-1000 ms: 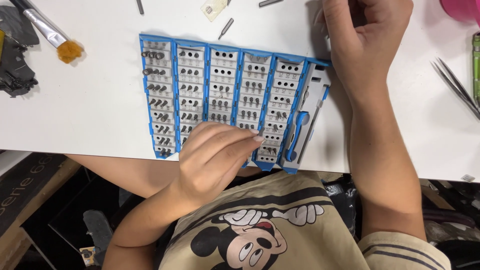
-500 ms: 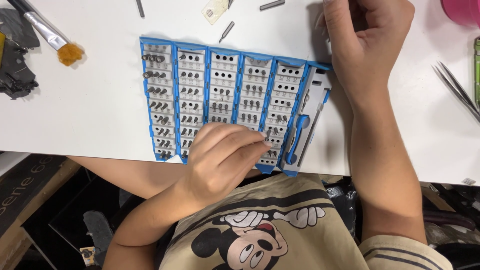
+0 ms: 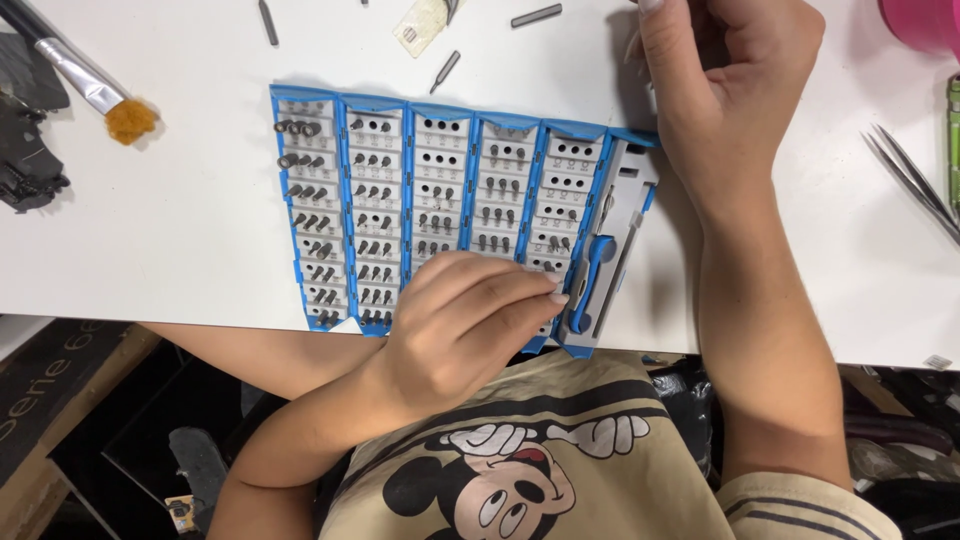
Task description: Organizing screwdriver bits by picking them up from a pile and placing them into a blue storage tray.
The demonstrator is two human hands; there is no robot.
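Observation:
A blue screwdriver-bit case (image 3: 455,118) lies open on the white table (image 3: 180,230), with several rows of grey holders, some with bits and some with bare holes. A grey and blue driver handle (image 3: 597,280) sits in its right-hand slot. My left hand (image 3: 465,325) rests on the case's near right rows, fingertips pinched together just left of the handle. Whether a bit is between them is hidden. My right hand (image 3: 725,85) lies beyond the case's far right corner, fingers curled in, with nothing showing inside.
Loose bits (image 3: 445,70) and a small tag (image 3: 418,28) lie beyond the case. A brush with an orange tip (image 3: 125,115) and a black part (image 3: 25,165) are at the left. Metal tweezers (image 3: 915,180) and a pink container (image 3: 925,25) are at the right.
My left fingertips have crept a little to the right along the near rows, toward the driver handle. My right hand has hardly moved.

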